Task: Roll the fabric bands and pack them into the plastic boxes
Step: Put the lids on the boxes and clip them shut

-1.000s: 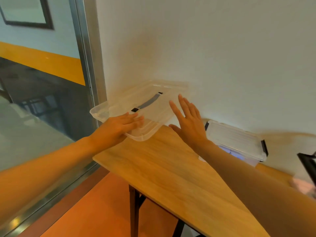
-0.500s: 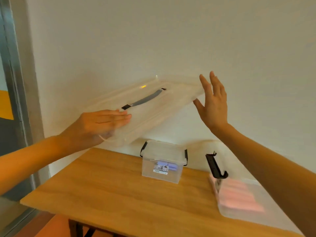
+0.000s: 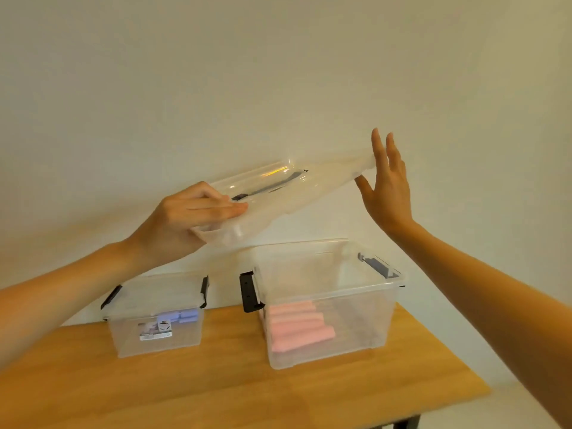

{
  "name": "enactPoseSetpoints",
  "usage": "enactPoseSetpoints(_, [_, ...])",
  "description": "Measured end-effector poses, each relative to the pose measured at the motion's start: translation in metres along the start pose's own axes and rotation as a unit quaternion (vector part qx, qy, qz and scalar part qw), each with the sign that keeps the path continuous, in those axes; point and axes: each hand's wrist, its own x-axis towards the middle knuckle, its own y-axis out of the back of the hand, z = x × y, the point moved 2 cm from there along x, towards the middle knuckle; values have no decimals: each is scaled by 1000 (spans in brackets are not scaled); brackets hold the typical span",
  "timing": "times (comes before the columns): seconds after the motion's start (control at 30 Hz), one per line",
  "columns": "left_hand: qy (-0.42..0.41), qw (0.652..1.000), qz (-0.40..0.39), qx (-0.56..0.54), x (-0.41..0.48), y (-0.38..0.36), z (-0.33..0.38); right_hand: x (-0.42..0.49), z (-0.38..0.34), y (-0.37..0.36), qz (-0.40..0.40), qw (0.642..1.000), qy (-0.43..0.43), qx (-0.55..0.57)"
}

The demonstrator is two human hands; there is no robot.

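A clear plastic lid (image 3: pixel 288 193) with a dark handle hangs tilted in the air above the table. My left hand (image 3: pixel 188 218) grips its near left edge, fingers flat on top and thumb underneath. My right hand (image 3: pixel 387 187) has straight fingers and touches the lid's far right end. Below the lid stands a large open clear box (image 3: pixel 328 332) holding several rolled pink fabric bands (image 3: pixel 297 328). To its left a smaller clear box (image 3: pixel 154 332) with its lid on holds rolled light-blue bands (image 3: pixel 185 315).
Both boxes stand on a wooden table (image 3: pixel 216 385) against a plain white wall (image 3: pixel 278 72). The large box's black latches (image 3: pixel 249 292) stand open at both ends. The table's right edge falls away near the large box.
The view swung right from the table's left corner to both boxes. The lid was carried up and right, and my right hand reached its far end.
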Motion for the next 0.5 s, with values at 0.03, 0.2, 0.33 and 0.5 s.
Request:
enactPoseSetpoints(0.03, [0,1000,6,-5,10,-12,0,-1,13,10,4,1000,-5,4])
enactPoseSetpoints(0.2, [16,996,56,-62,58,-45,2,8,70,53,26,994,-57,91])
enactPoseSetpoints(0.33, [184,950,116,-223,96,-62,-5,23,98,66,-7,986,-96,133])
enactPoseSetpoints(0.5, [259,862,179,-398,142,-78,-24,37,123,53,-57,981,-110,149])
